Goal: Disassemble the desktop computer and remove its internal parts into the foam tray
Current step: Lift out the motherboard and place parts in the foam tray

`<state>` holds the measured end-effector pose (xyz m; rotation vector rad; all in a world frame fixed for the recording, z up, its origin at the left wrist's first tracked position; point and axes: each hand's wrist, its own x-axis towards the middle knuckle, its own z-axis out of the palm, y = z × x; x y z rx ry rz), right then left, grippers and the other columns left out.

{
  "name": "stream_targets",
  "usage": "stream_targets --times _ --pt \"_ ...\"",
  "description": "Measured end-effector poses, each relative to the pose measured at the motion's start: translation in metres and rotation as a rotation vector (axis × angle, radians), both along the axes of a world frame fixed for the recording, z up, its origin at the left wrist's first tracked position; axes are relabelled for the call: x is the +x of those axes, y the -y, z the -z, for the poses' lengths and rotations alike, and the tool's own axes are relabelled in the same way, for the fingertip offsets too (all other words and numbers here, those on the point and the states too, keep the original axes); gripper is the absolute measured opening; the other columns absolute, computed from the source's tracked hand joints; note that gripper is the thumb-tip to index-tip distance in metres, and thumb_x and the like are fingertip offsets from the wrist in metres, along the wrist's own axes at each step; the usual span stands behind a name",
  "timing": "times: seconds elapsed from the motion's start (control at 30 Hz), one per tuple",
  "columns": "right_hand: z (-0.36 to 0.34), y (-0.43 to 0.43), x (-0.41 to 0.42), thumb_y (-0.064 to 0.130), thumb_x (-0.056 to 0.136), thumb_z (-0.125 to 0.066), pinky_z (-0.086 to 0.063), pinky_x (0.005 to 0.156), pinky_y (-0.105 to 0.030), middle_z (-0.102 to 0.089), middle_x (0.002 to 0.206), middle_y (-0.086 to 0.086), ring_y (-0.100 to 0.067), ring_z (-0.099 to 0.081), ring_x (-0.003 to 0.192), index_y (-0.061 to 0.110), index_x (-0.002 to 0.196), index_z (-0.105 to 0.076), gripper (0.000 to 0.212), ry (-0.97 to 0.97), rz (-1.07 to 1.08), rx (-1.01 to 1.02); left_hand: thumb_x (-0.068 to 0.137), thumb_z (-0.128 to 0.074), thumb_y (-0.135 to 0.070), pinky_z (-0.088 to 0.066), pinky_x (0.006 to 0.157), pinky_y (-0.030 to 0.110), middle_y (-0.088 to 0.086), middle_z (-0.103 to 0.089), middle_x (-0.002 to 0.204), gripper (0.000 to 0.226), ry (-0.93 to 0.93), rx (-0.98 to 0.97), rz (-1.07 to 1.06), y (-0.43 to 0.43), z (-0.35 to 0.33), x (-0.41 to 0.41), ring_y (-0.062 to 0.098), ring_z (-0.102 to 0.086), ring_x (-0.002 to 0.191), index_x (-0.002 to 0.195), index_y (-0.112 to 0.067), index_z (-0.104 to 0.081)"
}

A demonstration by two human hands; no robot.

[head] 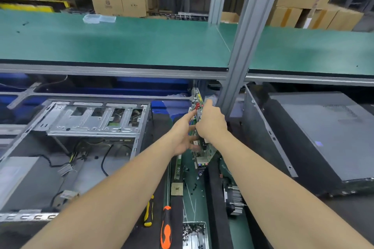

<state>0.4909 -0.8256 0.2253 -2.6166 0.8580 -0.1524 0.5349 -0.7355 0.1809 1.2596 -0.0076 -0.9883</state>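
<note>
A green motherboard [198, 105] stands on edge in the middle of the bench, between my two hands. My left hand [185, 133] lies against its left face with the fingers stretched out. My right hand [210, 122] grips its right side, index finger pointing up along the board. The opened desktop case [85, 123] lies on its side at the left, with loose cables and a grey power supply [18, 176] inside. A processor chip [177, 189] and a memory stick [178, 166] lie below the board. A heatsink fan [232, 200] rests on black foam [214, 188].
An orange screwdriver [166, 228] and a yellow-black screwdriver [148, 211] lie near the front edge beside a metal screw tray [195, 234]. A closed black computer case [323, 133] fills the right. A green shelf [121, 40] overhangs, held by a grey post [238, 62].
</note>
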Motion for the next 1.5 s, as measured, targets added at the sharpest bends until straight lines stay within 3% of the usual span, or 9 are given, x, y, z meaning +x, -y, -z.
stream_targets --times 0.17,0.37,0.53,0.67,0.9,1.03,1.2,1.37,1.5 --pt "0.020 0.002 0.015 0.012 0.090 -0.070 -0.042 0.059 -0.037 -0.056 0.106 -0.013 -0.030 -0.051 0.080 0.010 0.132 -0.036 0.054 -0.024 -0.032 0.049 0.100 -0.045 -0.060 -0.048 0.101 0.058 0.007 -0.064 0.138 0.048 -0.055 0.047 -0.025 0.009 0.013 0.003 0.031 -0.065 0.101 0.141 -0.037 -0.056" --pt "0.046 0.008 0.025 0.015 0.090 -0.065 -0.045 0.060 -0.038 -0.052 0.087 -0.005 -0.031 -0.060 0.079 0.016 0.119 -0.038 0.041 -0.012 -0.028 -0.010 0.099 -0.043 -0.061 -0.045 0.109 0.058 0.007 -0.073 0.123 0.053 -0.108 0.062 -0.045 0.022 0.021 0.005 0.033 -0.065 0.121 0.126 -0.023 -0.069" --pt "0.061 0.014 0.028 0.023 0.092 -0.065 -0.055 0.067 -0.043 -0.058 0.090 -0.005 -0.032 -0.066 0.084 0.022 0.107 -0.035 0.034 0.009 -0.023 -0.017 0.099 -0.043 -0.062 -0.044 0.109 0.058 0.007 -0.073 0.124 0.053 -0.164 0.044 -0.054 0.029 0.025 0.006 0.033 -0.064 0.121 0.125 -0.024 -0.069" --pt "0.068 0.017 0.028 0.026 0.092 -0.066 -0.060 0.074 -0.047 -0.063 0.097 -0.007 -0.031 -0.067 0.086 0.021 0.119 -0.040 0.038 0.014 -0.003 -0.001 0.098 -0.043 -0.062 -0.043 0.109 0.060 0.007 -0.073 0.124 0.049 -0.173 0.039 -0.049 0.033 0.031 0.008 0.033 -0.064 0.121 0.123 -0.029 -0.069" --pt "0.074 0.017 0.031 0.022 0.090 -0.069 -0.060 0.071 -0.044 -0.061 0.098 -0.005 -0.029 -0.067 0.086 0.020 0.126 -0.041 0.046 0.003 -0.015 0.028 0.091 -0.052 -0.067 -0.042 0.108 0.061 0.008 -0.074 0.122 0.054 -0.155 0.082 -0.036 0.034 0.041 0.015 0.034 -0.063 0.119 0.124 -0.028 -0.070" --pt "0.082 0.008 0.031 0.018 0.089 -0.066 -0.058 0.071 -0.045 -0.063 0.104 -0.008 -0.032 -0.066 0.091 0.021 0.124 -0.041 0.043 -0.005 -0.047 0.101 0.088 -0.058 -0.064 -0.054 0.089 0.043 0.006 -0.077 0.109 0.053 -0.125 0.176 -0.052 0.027 0.041 0.023 0.026 -0.069 0.106 0.118 -0.023 -0.072" --pt "0.087 -0.008 0.036 0.025 0.089 -0.065 -0.056 0.068 -0.042 -0.061 0.102 -0.006 -0.031 -0.064 0.089 0.024 0.125 -0.043 0.043 0.007 -0.051 0.176 0.096 -0.054 -0.050 -0.048 0.108 0.049 0.009 -0.069 0.124 0.033 0.051 0.342 -0.115 0.011 0.035 0.036 0.028 -0.063 0.119 0.108 -0.025 -0.071" --pt "0.093 -0.024 0.041 0.026 0.088 -0.063 -0.048 0.066 -0.037 -0.064 0.111 -0.007 -0.031 -0.063 0.091 0.026 0.120 -0.046 0.036 -0.005 -0.055 0.242 0.094 -0.056 -0.042 -0.054 0.092 0.042 0.005 -0.069 0.097 0.020 0.118 0.413 -0.173 0.001 0.031 0.040 0.022 -0.066 0.091 0.092 -0.025 -0.066" --pt "0.096 -0.031 0.038 0.028 0.085 -0.065 -0.057 0.076 -0.043 -0.060 0.118 -0.006 -0.030 -0.063 0.097 0.029 0.129 -0.047 0.048 -0.020 -0.064 0.274 0.096 -0.054 -0.038 -0.056 0.094 0.045 0.007 -0.065 0.100 0.022 0.122 0.477 -0.174 -0.007 0.029 0.038 0.024 -0.064 0.093 0.106 -0.023 -0.064"
